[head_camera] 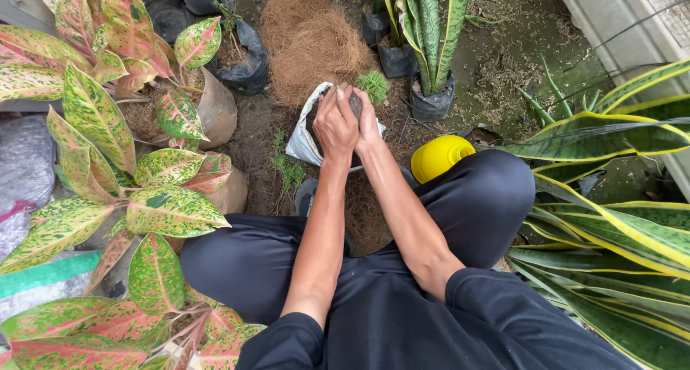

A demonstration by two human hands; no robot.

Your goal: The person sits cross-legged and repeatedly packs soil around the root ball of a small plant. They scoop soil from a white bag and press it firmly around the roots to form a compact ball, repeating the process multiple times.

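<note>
Head view, both hands [345,122] pressing white bag [302,144], fibre-strewn ground [503,61]

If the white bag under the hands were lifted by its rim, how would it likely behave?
The white bag looks thin and crumpled, so probably floppy and sagging. Both hands press down into it, suggesting a dense filling, likely heavy for its size. It probably wouldn't roll.

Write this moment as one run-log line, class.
left hand: pressing into white bag | right hand: alongside, on bag | brown fibre pile behind | yellow cap right
</note>
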